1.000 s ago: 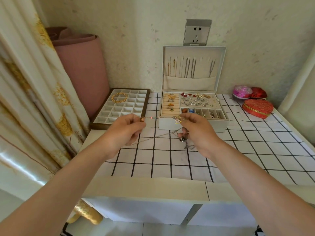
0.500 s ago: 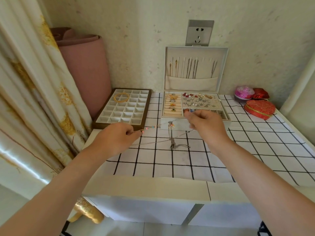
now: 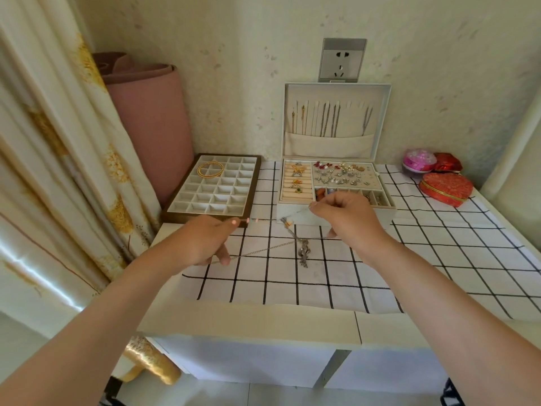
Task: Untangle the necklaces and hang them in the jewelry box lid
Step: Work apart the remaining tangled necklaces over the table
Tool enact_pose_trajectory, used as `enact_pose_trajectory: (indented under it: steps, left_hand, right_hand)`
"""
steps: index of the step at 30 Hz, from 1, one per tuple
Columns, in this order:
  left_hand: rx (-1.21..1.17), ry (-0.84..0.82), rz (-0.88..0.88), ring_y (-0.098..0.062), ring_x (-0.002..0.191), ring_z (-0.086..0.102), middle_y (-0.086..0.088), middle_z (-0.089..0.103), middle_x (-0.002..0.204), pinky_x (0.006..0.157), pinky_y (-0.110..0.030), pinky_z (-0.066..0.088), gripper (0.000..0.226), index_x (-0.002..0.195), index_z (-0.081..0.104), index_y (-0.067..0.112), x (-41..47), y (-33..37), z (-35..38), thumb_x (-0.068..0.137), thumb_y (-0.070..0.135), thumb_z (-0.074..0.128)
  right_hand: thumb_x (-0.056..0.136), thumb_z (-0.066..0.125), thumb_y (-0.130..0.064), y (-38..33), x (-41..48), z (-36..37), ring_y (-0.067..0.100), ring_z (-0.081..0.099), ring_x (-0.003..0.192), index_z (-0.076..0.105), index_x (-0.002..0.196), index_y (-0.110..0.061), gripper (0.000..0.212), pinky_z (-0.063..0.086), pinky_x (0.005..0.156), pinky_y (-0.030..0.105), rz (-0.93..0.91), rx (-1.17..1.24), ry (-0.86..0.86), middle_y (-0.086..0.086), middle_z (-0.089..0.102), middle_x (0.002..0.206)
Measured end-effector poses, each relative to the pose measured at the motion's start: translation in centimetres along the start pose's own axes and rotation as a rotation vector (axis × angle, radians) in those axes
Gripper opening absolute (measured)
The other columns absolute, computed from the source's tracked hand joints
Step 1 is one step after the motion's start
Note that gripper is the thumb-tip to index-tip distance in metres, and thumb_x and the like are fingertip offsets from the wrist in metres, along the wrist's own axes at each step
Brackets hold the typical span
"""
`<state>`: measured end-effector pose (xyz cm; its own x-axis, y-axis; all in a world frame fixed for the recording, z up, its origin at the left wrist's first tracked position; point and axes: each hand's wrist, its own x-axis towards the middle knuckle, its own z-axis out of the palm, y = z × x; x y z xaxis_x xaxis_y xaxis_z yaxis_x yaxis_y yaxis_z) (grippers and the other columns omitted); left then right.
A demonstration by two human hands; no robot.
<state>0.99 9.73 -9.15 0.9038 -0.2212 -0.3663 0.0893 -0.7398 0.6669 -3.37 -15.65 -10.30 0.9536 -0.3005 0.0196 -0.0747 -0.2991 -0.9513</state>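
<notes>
Between left grip (image 3: 205,241) and right grip (image 3: 348,221), both pinching necklaces (image 3: 263,249): we judge them light, limp, snag-prone; hold beside knot (image 3: 303,251).

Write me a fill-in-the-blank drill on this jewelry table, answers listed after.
1. A tangled clump dangles from the necklace stretched ___ the left hand and right hand.
2. The gold bangles lie in the tray to the ___ of the jewelry box.
3. The red box at the right is shaped like a ___.
4. The jewelry box lid stands ___, with chains hanging inside.

Answers: between, left, heart, open.
</notes>
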Motion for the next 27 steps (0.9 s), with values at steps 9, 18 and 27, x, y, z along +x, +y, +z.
enact_pose_trajectory:
  steps: [9, 18, 27]
  left_hand:
    - [-0.328, 0.034, -0.238, -0.020, 0.039, 0.047, -0.009, 0.052, 0.061, 0.038, -0.024, 0.036, 0.043, 0.077, 0.053, 0.008, -0.3, -2.2, 1.0, 0.107, 0.030, 0.031]
    - [0.030, 0.383, -0.081, -0.022, 0.071, 0.067, -0.006, 0.070, 0.084, 0.067, -0.040, 0.060, 0.020, 0.095, 0.065, 0.016, 0.3, -3.2, 0.5, 0.098, 0.015, 0.045]
    - [0.408, 0.200, 0.454, 0.001, 0.092, 0.050, 0.022, 0.058, 0.096, 0.083, -0.019, 0.044, 0.026, 0.097, 0.068, 0.040, 0.0, -1.4, 3.0, 0.090, 0.015, 0.064]
  right_hand:
    - [0.097, 0.063, -0.029, 0.2, 0.0, 0.8, 0.011, 0.061, 0.058, 0.069, 0.086, -0.019, 0.016, 0.046, 0.061, 0.029, -0.018, -0.232, -0.151, -0.006, 0.065, 0.066]
    - [0.095, 0.064, -0.012, 1.0, -0.2, 2.3, 0.003, 0.071, 0.076, 0.063, 0.112, -0.036, 0.029, 0.051, 0.065, 0.023, -0.105, -0.209, -0.296, -0.008, 0.069, 0.108]
    - [0.084, 0.077, -0.037, 1.9, -1.1, 2.6, 0.004, 0.060, 0.090, 0.076, 0.101, -0.033, 0.018, 0.048, 0.077, 0.025, -0.204, -0.767, -0.383, -0.018, 0.062, 0.090]
